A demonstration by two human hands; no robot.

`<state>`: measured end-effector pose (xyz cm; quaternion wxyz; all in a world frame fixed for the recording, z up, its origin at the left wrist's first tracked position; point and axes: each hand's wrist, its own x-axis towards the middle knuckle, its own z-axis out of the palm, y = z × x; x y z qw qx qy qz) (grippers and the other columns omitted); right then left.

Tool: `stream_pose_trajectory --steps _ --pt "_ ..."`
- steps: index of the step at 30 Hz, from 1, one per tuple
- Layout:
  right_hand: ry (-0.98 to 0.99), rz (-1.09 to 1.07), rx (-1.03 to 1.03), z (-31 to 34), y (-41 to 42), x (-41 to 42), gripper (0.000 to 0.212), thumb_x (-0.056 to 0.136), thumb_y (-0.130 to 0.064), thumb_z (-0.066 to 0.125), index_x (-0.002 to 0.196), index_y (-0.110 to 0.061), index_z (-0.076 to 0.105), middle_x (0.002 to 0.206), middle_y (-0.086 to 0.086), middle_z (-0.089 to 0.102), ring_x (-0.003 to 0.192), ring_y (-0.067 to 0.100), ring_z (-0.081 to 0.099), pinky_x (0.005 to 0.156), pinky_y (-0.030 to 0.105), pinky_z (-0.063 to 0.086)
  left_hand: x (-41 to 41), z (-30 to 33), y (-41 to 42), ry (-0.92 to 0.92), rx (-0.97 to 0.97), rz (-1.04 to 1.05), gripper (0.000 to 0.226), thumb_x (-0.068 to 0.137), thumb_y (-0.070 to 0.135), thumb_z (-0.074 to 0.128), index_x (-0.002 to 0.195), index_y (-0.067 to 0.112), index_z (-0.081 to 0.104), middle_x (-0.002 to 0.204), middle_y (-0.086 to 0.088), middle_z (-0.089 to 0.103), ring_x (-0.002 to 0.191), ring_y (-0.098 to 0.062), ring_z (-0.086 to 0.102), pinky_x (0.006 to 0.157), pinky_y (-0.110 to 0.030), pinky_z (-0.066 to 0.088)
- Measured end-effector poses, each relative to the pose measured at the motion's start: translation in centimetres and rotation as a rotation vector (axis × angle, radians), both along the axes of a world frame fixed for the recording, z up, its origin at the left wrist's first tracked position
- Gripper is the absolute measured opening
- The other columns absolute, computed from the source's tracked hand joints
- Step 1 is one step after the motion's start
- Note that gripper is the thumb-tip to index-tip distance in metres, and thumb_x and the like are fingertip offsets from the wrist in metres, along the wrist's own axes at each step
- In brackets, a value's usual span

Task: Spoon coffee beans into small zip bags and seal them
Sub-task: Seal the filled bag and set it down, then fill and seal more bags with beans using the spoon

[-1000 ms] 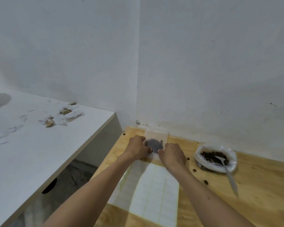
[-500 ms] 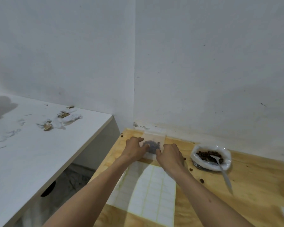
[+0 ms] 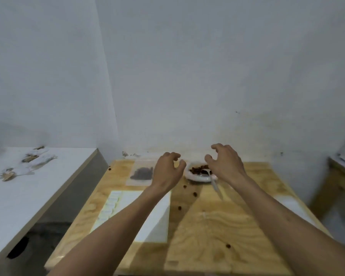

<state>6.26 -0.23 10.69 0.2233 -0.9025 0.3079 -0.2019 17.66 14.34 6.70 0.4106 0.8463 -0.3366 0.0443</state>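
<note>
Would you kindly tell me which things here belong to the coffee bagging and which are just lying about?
Job: clear zip bag of dark beans; white bowl of brown coffee beans; white plastic spoon.

Lying about: white label sheet; debris on white counter; spilled beans.

A pale plywood table (image 3: 207, 226) carries a clear zip bag of dark coffee beans (image 3: 140, 173) near its far left corner, a white bowl of beans (image 3: 198, 176) at the far edge, a white label sheet (image 3: 147, 226) and scattered loose beans (image 3: 195, 194).

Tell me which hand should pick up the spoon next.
Probably the right hand: it hovers empty directly over the spoon in the bean bowl; the left hand sits nearer the filled bag.
</note>
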Motion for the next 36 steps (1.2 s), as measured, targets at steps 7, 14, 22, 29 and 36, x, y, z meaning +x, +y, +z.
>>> stream_pose_trajectory --steps 7,14,22,29,36 --pt "0.190 -0.225 -0.015 -1.7 -6.7 -11.9 0.049 0.095 -0.036 0.061 0.139 -0.014 0.058 0.138 0.009 0.061 0.123 0.030 0.059 0.095 0.038 0.050 -11.0 -0.7 -8.8 0.041 0.100 -0.326 0.045 0.097 0.034 0.061 0.133 0.008 0.062 0.126 -0.008 0.064 0.108 -0.022 0.063 0.095 -0.035 0.050" --pt "0.492 -0.285 0.088 -5.8 -8.1 -19.6 0.056 0.093 -0.048 0.067 0.132 -0.008 0.060 0.137 0.012 0.060 0.122 0.031 0.059 0.096 0.039 0.052 -17.3 -4.2 -13.4 -0.036 0.645 -0.491 0.075 0.085 0.064 0.068 0.129 0.005 0.055 0.133 -0.018 0.047 0.121 -0.036 0.045 0.095 -0.044 0.042" --pt "0.383 -0.328 0.159 -7.3 -9.2 -20.5 0.082 0.081 -0.049 0.080 0.146 -0.012 0.047 0.147 0.014 0.050 0.132 0.034 0.051 0.098 0.039 0.048 -17.7 -4.5 -14.1 0.067 0.580 -0.432 0.097 0.071 0.059 0.084 0.144 0.012 0.043 0.142 -0.012 0.043 0.131 -0.033 0.039 0.105 -0.043 0.040" --pt "0.121 -0.400 0.146 -7.6 -9.9 -20.1 0.065 0.083 -0.022 0.082 0.139 -0.010 0.051 0.128 0.015 0.061 0.117 0.034 0.059 0.089 0.036 0.049 -17.7 -4.7 -13.6 0.113 0.536 -0.418 0.100 0.068 0.057 0.086 0.146 0.013 0.042 0.142 -0.009 0.042 0.133 -0.031 0.038 0.109 -0.042 0.038" --pt "-0.041 -0.436 0.096 -7.3 -10.3 -20.6 0.022 0.094 -0.009 0.059 0.115 -0.012 0.066 0.100 0.009 0.072 0.094 0.027 0.063 0.073 0.031 0.047 -17.7 -5.0 -13.3 0.153 0.470 -0.413 0.103 0.067 0.053 0.088 0.148 0.015 0.039 0.143 -0.007 0.042 0.135 -0.028 0.037 0.111 -0.040 0.036"
